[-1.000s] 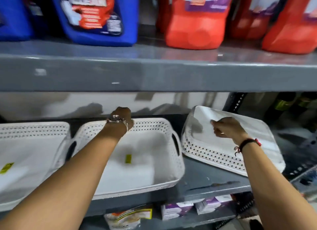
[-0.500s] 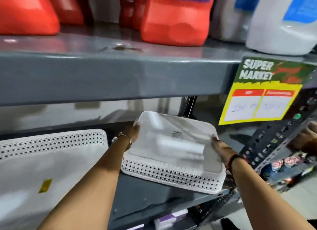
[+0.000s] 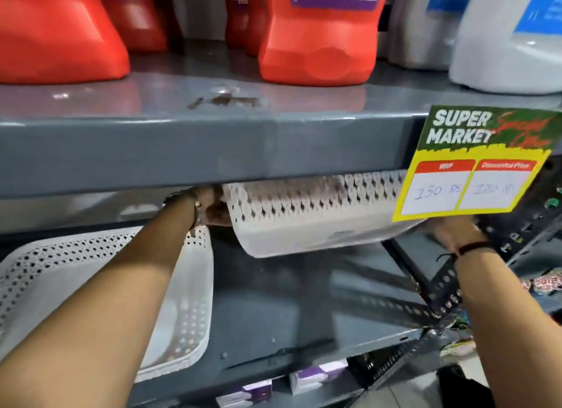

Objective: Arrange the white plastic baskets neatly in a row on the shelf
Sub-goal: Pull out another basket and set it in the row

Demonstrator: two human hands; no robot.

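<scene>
A white perforated plastic basket hangs in the air above the grey shelf, tilted with its side wall facing me and its top close under the upper shelf. My left hand grips its left end. My right hand holds its right end, partly hidden behind a price card. Another white basket rests upright on the shelf at the left, under my left forearm.
The upper grey shelf edge sits just above the lifted basket and carries red jugs and white jugs. A yellow-green price card hangs at the right. A perforated black upright bounds the shelf's right end. Small boxes lie on the shelf below.
Both hands took hold of the upside-down right basket and raised it off the shelf, turning it on its side. The view has swung to the right.
</scene>
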